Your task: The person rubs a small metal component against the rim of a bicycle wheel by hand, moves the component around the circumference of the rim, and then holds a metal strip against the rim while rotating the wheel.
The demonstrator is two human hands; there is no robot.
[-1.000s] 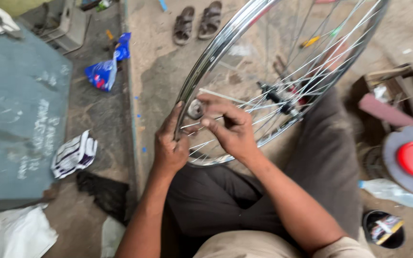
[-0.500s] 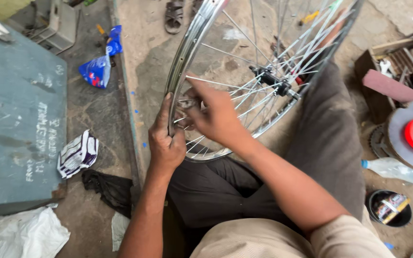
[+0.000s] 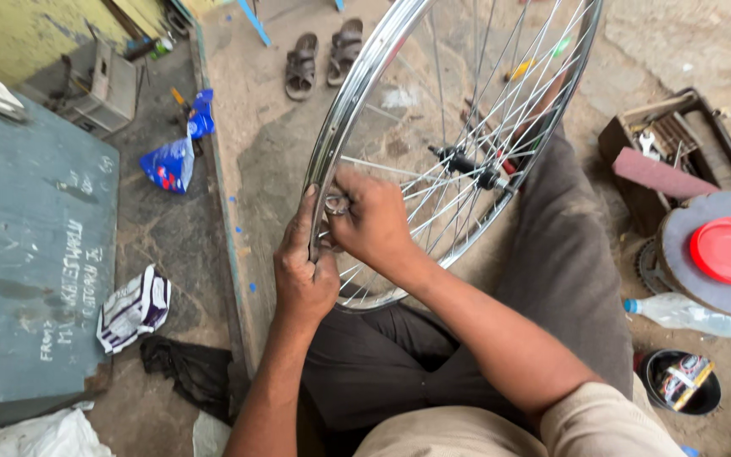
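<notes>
The person sits on the ground with a bicycle wheel [image 3: 458,144] propped upright across the lap, its hub [image 3: 467,162] beyond the fingers and off to the right of them. The left hand [image 3: 305,275] is wrapped around the shiny rim [image 3: 357,93], fingers curled tight on the metal and the thumb lying along its outer edge. The right hand [image 3: 372,218] is inside the rim, just beside the left fingers, its fingertips pinched narrow on a small metal tool [image 3: 337,204] set where a spoke [image 3: 382,166] meets the rim.

As for progress, I'd judge the wheel is mostly built: every spoke I can see is laced from hub to rim, and what is in hand looks like tightening one spoke end. How many are left to do I cannot tell.

Compared with half a second ago, the left hand has kept its grip on the same stretch of rim, while the right hand has dropped closer to the rim, and the sandals [image 3: 323,57] far beyond the fingers have come back into sight.
</notes>
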